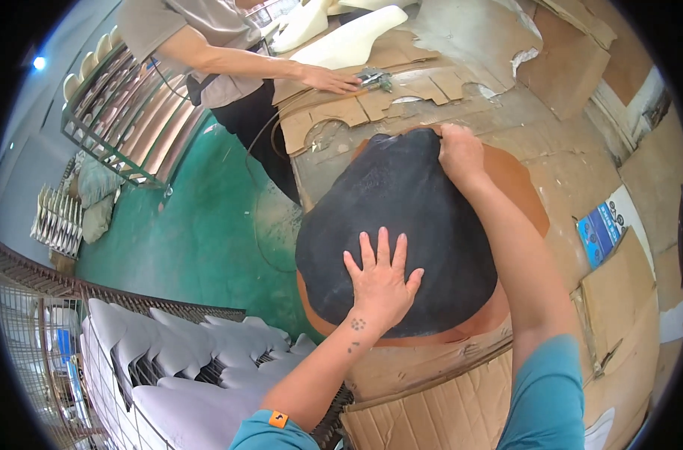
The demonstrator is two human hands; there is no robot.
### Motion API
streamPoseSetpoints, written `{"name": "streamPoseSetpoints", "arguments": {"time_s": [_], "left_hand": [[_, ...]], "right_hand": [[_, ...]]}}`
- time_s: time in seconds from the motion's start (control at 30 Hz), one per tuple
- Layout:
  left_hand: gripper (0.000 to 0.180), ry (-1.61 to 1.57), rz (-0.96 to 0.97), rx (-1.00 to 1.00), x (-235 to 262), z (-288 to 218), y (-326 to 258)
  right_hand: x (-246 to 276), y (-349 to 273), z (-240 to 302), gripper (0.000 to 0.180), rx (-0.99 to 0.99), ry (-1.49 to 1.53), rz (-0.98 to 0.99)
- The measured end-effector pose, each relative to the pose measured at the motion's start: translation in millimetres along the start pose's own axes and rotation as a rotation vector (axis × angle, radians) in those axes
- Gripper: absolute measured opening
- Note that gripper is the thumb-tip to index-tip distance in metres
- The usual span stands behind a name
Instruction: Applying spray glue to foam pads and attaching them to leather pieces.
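Note:
A broad, rounded black leather-like sheet [401,195] lies on the cardboard-covered table before me, with slight wrinkles near its narrower far end. Beneath it, an orange-brown sheet [517,180] shows along the right side and the near edge. My left hand [382,285] rests flat on the near half of the black sheet, fingers spread. At the far edge, my right hand [461,154] has its fingers curled round the black sheet's rim; the fingertips are partly hidden.
Across the table, another person's hand [330,79] rests by a spray-gun-like tool [373,77] with a hose. Pale moulded pieces [349,41] lie beyond. A blue printed packet [600,232] is at right. Grey-white shaped pieces [199,390] sit on a wire rack at lower left.

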State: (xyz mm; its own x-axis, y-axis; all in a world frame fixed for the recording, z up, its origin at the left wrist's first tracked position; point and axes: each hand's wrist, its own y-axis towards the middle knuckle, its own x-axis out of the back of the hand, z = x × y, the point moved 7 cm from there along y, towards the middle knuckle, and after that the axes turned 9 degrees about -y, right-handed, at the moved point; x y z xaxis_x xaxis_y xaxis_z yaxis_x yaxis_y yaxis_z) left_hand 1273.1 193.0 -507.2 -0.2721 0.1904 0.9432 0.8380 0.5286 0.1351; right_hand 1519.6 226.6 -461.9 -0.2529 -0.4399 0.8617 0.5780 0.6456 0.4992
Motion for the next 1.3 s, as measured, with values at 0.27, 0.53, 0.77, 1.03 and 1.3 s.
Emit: {"name": "streamPoseSetpoints", "arguments": {"time_s": [0.27, 0.53, 0.77, 1.03, 1.3], "left_hand": [[0.061, 0.035, 0.015, 0.018, -1.6, -5.6, 3.1], [0.062, 0.055, 0.116, 0.071, -2.7, -5.9, -1.3], [0.044, -0.118, 0.124, -0.076, 5.9, -6.3, 19.2], [0.039, -0.345, -0.022, -0.083, 8.4, 2.9, 44.3], [0.005, -1.025, 0.199, -0.127, -49.7, -154.3, -76.0]], "right_hand": [[7.7, -58.7, -93.6, 0.03, -0.186, 0.016, -0.106], [66.8, -154.2, 5.7, 0.036, 0.296, 0.178, 0.0], [106.9, -217.0, -38.3, 0.025, -0.02, 0.62, 0.218], [310.0, -598.4, -169.0, 0.02, -1.06, 0.323, 0.107], [476.0, -871.8, -160.2, 0.01, -1.562, -0.146, -0.038]]}}
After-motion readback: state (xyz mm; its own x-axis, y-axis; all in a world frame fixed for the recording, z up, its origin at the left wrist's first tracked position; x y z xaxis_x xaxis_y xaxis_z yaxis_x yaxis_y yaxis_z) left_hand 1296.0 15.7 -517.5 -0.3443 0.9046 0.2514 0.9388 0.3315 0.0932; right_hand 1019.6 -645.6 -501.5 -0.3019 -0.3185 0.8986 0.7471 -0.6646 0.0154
